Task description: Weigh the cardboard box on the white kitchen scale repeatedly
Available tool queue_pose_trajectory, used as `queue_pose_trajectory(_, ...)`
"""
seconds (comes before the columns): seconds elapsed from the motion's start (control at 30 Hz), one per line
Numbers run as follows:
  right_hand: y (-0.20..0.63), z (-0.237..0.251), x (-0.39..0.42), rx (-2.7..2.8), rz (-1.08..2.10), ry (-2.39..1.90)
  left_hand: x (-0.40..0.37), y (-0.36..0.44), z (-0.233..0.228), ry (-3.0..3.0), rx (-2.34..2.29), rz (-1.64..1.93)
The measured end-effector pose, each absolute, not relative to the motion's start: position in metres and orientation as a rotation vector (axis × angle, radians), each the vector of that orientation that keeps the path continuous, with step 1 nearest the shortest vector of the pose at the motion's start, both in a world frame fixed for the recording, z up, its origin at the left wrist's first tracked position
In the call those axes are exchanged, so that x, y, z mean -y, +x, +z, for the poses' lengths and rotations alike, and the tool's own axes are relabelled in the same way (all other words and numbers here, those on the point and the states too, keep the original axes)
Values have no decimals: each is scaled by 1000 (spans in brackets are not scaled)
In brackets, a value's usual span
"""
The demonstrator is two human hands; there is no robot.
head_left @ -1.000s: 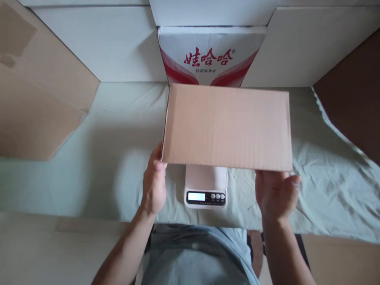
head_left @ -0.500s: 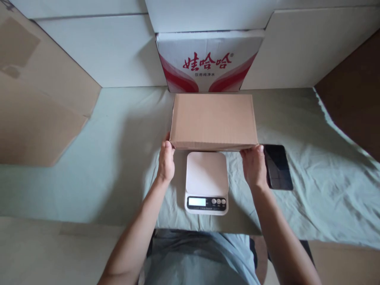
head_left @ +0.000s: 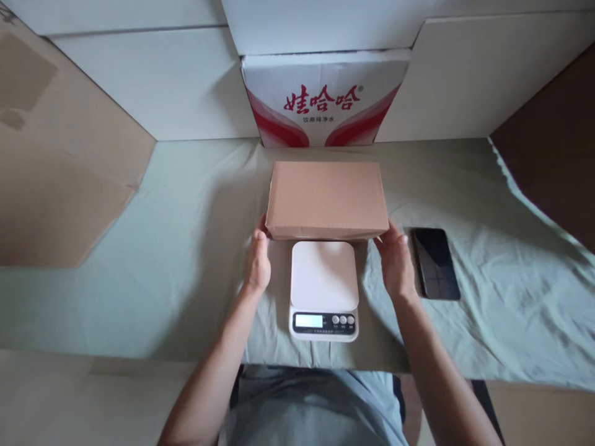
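Note:
A plain brown cardboard box (head_left: 328, 195) rests on the green cloth just behind a white digital kitchen scale (head_left: 324, 275). The scale's platform has nothing on it, and its display is lit. My left hand (head_left: 258, 263) is at the box's front left corner, thumb outside it; the fingertips are partly hidden by the box's side. At the front right corner, my right hand (head_left: 395, 260) has its fingers apart and loosened, close against the box.
A black smartphone (head_left: 436, 263) lies right of my right hand. Behind the box stands a white carton with red lettering (head_left: 323, 99). Large cardboard panels flank the cloth-covered table (head_left: 186, 248) on the left (head_left: 69, 167) and right (head_left: 553, 136).
The box has come down onto the cloth behind the scale and appears smaller. My right hand's fingers have loosened from its corner, and my left thumb has slipped off its edge.

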State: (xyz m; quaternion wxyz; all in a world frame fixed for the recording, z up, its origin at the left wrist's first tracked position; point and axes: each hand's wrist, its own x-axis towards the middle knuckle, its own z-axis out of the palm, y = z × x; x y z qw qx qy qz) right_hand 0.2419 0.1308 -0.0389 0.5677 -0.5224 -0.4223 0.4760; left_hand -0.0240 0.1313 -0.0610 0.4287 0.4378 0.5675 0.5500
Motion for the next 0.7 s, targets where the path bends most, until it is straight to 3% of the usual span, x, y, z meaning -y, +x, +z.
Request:
queue_pose_trajectory(0.3,252,-69,-100,960,1047,-1398,-113,-36,-68,1097,-1571,1316)
queue_pose_trajectory(0.7,232,-33,-136,1099,1078,-1203,-144,-29,-50,1135,-1346,1383)
